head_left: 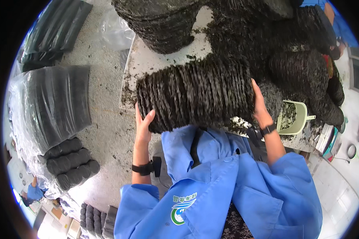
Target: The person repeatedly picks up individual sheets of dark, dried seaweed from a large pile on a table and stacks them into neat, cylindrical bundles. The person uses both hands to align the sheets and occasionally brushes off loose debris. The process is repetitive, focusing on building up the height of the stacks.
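Observation:
Between my two hands lies a long stack of dark dried seaweed sheets [195, 95], turned on its side so the ragged layer edges face up. My left hand [143, 126] presses the stack's left end, its thumb over the near edge. At the opposite end, my right hand [260, 104] holds flat against the last layers; some of its fingers are hidden behind the seaweed. The stack is above the near edge of a pale worktable [137, 63], close to my blue smock [219, 175]. Farther back stands a tall round pile of seaweed [161, 26].
More seaweed piles [297, 71] and loose flakes cover the table's right side. A pale green scoop [298, 119] with seaweed bits sits at right. Plastic-wrapped seaweed bundles [52, 103] and dark rolls [73, 163] lie on the floor at left. A co-worker [35, 191] shows at lower left.

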A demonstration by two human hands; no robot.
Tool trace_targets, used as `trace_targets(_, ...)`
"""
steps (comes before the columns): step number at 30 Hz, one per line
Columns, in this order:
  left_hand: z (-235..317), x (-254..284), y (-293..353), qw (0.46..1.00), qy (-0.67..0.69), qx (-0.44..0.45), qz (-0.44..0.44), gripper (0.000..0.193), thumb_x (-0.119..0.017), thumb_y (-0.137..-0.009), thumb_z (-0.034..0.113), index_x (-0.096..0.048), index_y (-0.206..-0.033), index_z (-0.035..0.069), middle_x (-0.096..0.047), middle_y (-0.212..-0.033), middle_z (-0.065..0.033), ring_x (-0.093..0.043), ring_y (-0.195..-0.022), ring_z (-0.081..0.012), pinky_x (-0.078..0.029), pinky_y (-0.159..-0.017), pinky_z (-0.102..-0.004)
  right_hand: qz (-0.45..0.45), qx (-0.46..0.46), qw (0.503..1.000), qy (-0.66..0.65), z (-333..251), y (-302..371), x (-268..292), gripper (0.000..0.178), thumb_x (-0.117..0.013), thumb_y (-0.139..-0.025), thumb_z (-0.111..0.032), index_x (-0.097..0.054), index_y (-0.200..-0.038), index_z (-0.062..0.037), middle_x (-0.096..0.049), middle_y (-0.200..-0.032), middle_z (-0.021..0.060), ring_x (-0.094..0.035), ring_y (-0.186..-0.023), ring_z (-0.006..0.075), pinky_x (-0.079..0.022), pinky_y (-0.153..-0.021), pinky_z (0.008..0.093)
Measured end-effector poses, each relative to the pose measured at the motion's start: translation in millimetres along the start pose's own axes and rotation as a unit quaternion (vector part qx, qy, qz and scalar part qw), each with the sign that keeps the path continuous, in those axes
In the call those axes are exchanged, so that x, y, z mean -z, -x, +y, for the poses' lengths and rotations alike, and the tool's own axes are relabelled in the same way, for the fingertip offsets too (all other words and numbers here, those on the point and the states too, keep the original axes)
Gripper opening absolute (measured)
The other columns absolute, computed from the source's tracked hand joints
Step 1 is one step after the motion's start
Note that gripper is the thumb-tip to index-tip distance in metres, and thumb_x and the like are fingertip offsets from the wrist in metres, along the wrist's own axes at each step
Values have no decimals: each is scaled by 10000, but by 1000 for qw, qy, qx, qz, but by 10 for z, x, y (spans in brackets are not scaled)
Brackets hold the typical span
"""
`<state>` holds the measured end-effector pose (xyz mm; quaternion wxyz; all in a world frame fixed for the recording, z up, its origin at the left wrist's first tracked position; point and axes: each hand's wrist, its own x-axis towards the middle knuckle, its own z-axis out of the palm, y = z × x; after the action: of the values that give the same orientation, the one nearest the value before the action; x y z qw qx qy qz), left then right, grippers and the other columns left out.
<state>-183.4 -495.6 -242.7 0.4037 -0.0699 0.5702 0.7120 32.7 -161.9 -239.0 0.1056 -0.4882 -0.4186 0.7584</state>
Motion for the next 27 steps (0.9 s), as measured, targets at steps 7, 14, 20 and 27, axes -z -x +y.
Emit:
trace_targets(7,-586,585,-260,929,360,-4,-85,591,-511,-833,363,-450,-1317,32,-545,-1267,-140,-546,-1123,-304,-450,-966,-422,-251,425,744,450,-1207,1287,-980,676,-551,-735,-607,-614,-1129,-61,-380,-1321,211,-374,-1171,370,-262,-1021,481)
trace_targets(14,-649,464,-554,956,288,6,-49,561,-462,-878,395,-427,-1334,71,-482,-1326,-121,-487,-1188,-298,-427,-981,-440,-219,577,580,531,-1285,1555,-2206,556,-581,-772,-537,-605,-1137,-119,-444,-1313,218,-432,-1138,360,-313,-913,474)
trace_targets(20,-619,409,-642,963,265,16,-37,545,-413,-924,401,-380,-1380,104,-438,-1380,-111,-440,-1248,-299,-391,-1028,-448,-200,603,532,560,-786,939,-2309,633,-531,-832,-567,-492,-1307,-150,-398,-1393,167,-359,-1297,316,-256,-1009,542)
trace_targets(27,-444,400,-621,975,220,16,-11,534,-404,-932,409,-378,-1377,115,-435,-1368,-105,-434,-1243,-291,-388,-1022,-453,-198,611,566,517,-894,1033,-2266,665,-529,-820,-593,-485,-1312,-148,-403,-1388,179,-357,-1303,318,-231,-1014,546)
